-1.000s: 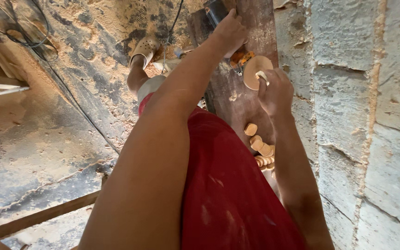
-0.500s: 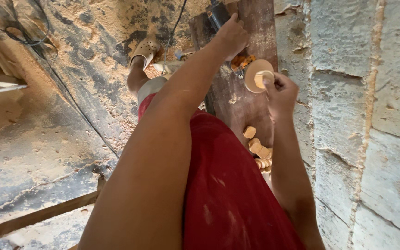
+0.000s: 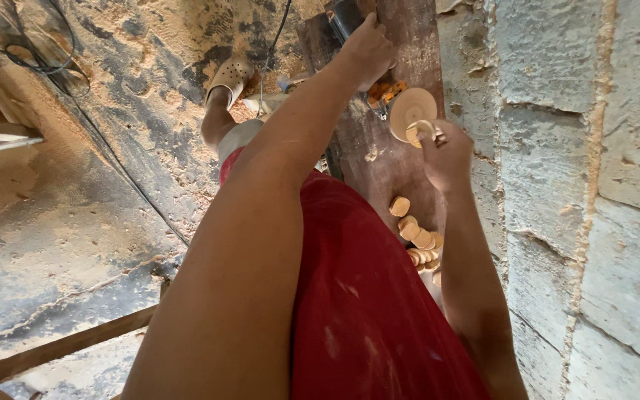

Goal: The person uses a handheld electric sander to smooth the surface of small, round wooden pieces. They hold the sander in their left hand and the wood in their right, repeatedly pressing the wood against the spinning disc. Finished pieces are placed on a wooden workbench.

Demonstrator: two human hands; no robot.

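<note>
A: Top of the frame, the right hand [image 3: 446,152] is pinching a small wooden piece [image 3: 418,130] in its fingertips, right up against the face of the tan round disc [image 3: 411,110].

B: And the left hand [image 3: 368,48] is closed over a dark tool body [image 3: 344,18] at the upper edge, arm stretched right out. Both sit over the dark wooden table [image 3: 379,167] that runs along the block wall [image 3: 557,148].

A: The danger as I judge it is those fingertips. They sit just beside the disc, and with so little wood to hold, a slip would bring them onto it.

B: Agreed, and the piece could be snatched out of that light pinch and flung, since nothing backs it but the fingers. Whether the disc is turning, I cannot tell.

A: The piece itself is pale, rounded and pinched by its edge. Its far side is hidden by the fingers.

B: It matches the pile of light wooden blanks [image 3: 418,241] lying lower on the table, mid-frame, well apart from the disc.

A: There is sawdust all over the floor [image 3: 112,148] at left, and a cable [image 3: 279,33] trails down from the tool.
</note>
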